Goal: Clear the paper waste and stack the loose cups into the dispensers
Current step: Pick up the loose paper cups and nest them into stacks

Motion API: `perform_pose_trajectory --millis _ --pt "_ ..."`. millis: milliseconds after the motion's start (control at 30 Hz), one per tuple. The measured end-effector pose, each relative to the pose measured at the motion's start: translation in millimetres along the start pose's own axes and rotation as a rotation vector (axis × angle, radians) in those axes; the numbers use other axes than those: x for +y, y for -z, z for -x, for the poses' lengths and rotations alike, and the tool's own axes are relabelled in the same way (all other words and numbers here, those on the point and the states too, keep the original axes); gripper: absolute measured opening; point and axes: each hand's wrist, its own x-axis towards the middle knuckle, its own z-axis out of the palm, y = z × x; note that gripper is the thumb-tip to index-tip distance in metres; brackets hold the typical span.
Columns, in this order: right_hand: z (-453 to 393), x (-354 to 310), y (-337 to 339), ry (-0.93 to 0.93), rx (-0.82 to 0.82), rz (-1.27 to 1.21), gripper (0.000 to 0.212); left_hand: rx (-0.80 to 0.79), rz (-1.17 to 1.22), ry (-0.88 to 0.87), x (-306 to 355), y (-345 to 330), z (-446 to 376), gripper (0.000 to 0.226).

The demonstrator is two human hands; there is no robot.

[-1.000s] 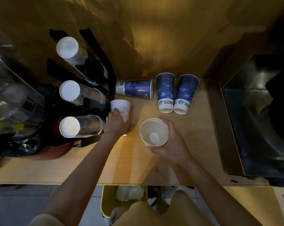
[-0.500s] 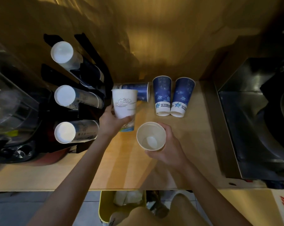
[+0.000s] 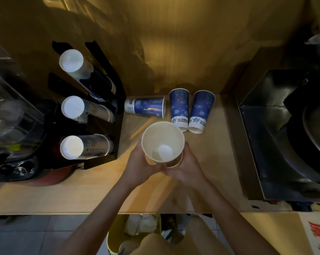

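Observation:
Over the wooden counter [image 3: 82, 192] I hold two white paper cups nested, mouths up; the inner cup [image 3: 163, 140] sits partway inside the outer one [image 3: 175, 162], whose rim peeks out below. My left hand [image 3: 139, 162] grips the inner cup from the left. My right hand [image 3: 187, 166] grips the outer cup from the right. Three blue cups stay on the counter: one lying on its side [image 3: 146, 107], two upside down [image 3: 179, 109] [image 3: 201, 111]. The black dispenser rack [image 3: 107, 100] at left holds three cup stacks [image 3: 76, 67] [image 3: 83, 110] [image 3: 85, 147].
A yellow bin [image 3: 115, 238] with crumpled paper stands on the floor below the counter's front edge. A dark metal appliance [image 3: 284, 135] fills the right side. A clear blender jug [image 3: 6, 107] and dark machine base sit at far left.
My left hand lifted the white cup from beside the rack, turned it mouth up and brought it right into the cup in my right hand. The view has tilted slightly.

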Motion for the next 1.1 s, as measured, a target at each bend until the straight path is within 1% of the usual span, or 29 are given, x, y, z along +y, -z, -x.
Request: perform_pose_trajectory --millis 100,233,333,433,500,633,767,867,933,1100 --pt "2 0 2 -0.001 0.015 0.007 0.090 -0.015 -0.005 0.006 -7 -4 -1 0.081" --pt "2 -4 5 -0.006 -0.014 0.023 0.088 -0.081 -0.003 -0.012 -9 -3 0 0.097" --pt "1 -5 7 -0.012 -0.038 0.035 0.089 -0.077 -0.018 -0.029 -6 -6 4 0.106" --pt "1 -5 7 -0.010 -0.053 0.035 0.088 -0.043 -0.105 -0.056 -5 -10 6 0.099" --pt "1 -7 7 -0.015 -0.050 0.035 0.085 -0.029 -0.120 -0.050 -5 -11 6 0.096" --pt "1 -10 10 -0.001 -0.063 0.058 0.087 -0.007 -0.103 -0.025 -7 -12 5 0.094" --pt "0 -14 11 -0.019 -0.056 0.078 0.086 -0.004 -0.036 0.043 -5 -11 -3 0.091" --pt "-6 -22 20 -0.051 -0.024 0.117 0.089 -0.044 0.016 0.070 5 -12 -15 0.090" --pt "-6 -25 32 -0.046 0.025 0.152 0.093 -0.086 0.024 0.064 16 -19 -23 0.091" --pt "9 -18 73 -0.013 0.203 0.208 0.104 -0.146 -0.019 -0.026 48 -60 -42 0.095"
